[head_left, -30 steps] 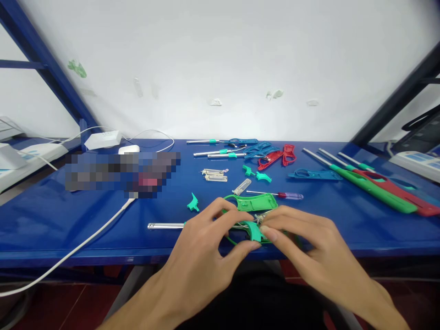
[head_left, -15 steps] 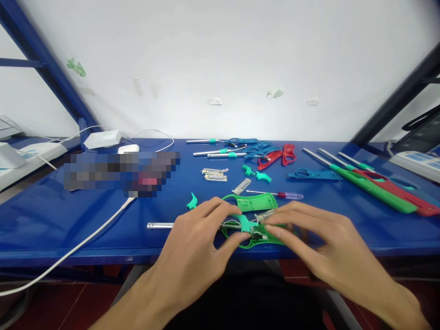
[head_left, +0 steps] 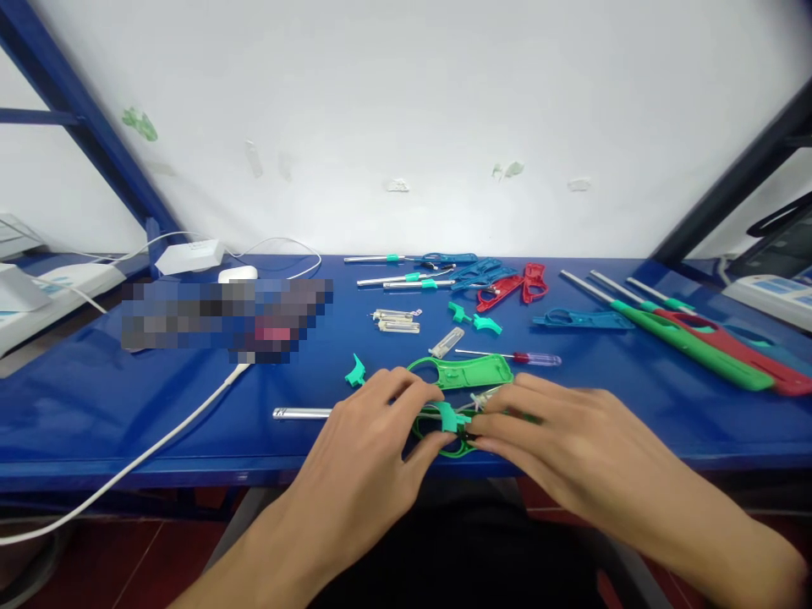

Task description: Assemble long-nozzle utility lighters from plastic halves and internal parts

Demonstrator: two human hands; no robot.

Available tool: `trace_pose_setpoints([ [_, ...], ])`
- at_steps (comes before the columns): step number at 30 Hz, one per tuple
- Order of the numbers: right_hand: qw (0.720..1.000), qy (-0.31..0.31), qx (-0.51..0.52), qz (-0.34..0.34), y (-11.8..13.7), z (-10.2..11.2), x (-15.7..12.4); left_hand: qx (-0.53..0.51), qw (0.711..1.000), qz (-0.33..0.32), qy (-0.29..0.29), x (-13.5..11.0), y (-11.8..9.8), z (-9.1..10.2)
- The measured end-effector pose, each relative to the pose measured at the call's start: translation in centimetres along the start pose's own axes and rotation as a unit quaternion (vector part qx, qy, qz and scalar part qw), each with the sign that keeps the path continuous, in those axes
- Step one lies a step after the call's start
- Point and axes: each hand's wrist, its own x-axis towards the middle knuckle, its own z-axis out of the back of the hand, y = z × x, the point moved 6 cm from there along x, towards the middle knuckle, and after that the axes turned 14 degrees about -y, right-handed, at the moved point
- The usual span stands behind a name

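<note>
My left hand (head_left: 381,448) pinches a teal lighter trigger (head_left: 447,416) between thumb and fingers. Under that hand runs a metal lighter tube (head_left: 299,414), its end sticking out to the left. My right hand (head_left: 558,431) is closed, its fingertips at a small black part (head_left: 468,436) beside the trigger. Both hands are over a green lighter handle half (head_left: 458,452), mostly covered by the right fingers. Just behind lies the other green handle half (head_left: 475,372). A clear fuel tank (head_left: 485,397) shows partly behind the right fingers.
Loose teal triggers (head_left: 355,370), clear tanks (head_left: 398,326) and a screwdriver (head_left: 536,359) lie beyond the hands. Blue handle halves (head_left: 482,275) and red halves (head_left: 500,293) are at the back. Assembled lighters (head_left: 704,347) lie right. A white cable (head_left: 158,448) crosses the left side.
My right hand has moved left, and its fingertips have closed in on the black part by the trigger. It now covers more of the green handle half. My left hand keeps its pinch.
</note>
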Motion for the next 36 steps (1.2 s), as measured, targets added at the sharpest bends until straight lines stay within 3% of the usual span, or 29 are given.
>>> trace_pose_setpoints([
  [4, 0.999, 0.034, -0.012, 0.038, 0.3, 0.0, 0.0, 0.009, 1.000, -0.009, 0.004, 0.0, -0.1, 0.0],
  [14, 0.997, -0.020, -0.050, 0.051, 1.1, 0.2, -0.3, 0.012, 0.998, -0.011, -0.053, -0.8, 0.0, 0.2],
  [30, 0.997, -0.003, -0.054, 0.050, 1.3, -0.2, -0.6, 0.003, 0.998, 0.005, -0.058, -1.0, 0.3, 0.1],
  [36, 0.999, -0.028, -0.028, 0.007, 0.9, -0.2, -0.6, -0.001, 0.998, 0.011, -0.057, -1.2, 0.3, 0.0],
])
